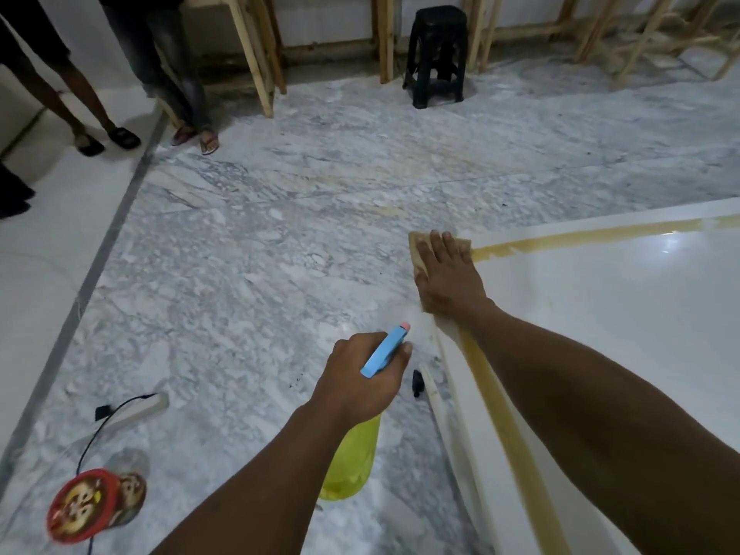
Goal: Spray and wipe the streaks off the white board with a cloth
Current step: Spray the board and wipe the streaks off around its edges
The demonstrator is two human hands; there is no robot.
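A large white board (624, 314) lies flat on the marble floor at the right, with brownish-yellow streaks (580, 236) along its far edge and left edge. My right hand (448, 278) presses flat on a tan cloth (418, 244) at the board's near-left corner, fingers straight. My left hand (360, 378) grips a yellow-green spray bottle (352, 466) with a blue trigger head (386, 350), its pink nozzle pointing toward the cloth and a faint mist showing at the tip.
A small black object (418, 382) lies beside the board's left edge. A white power strip with a black cable (136, 410) and a red-lidded tin (92, 502) sit at lower left. Two people's legs (120, 94) stand at far left; a black stool (438, 54) and wooden frames are behind.
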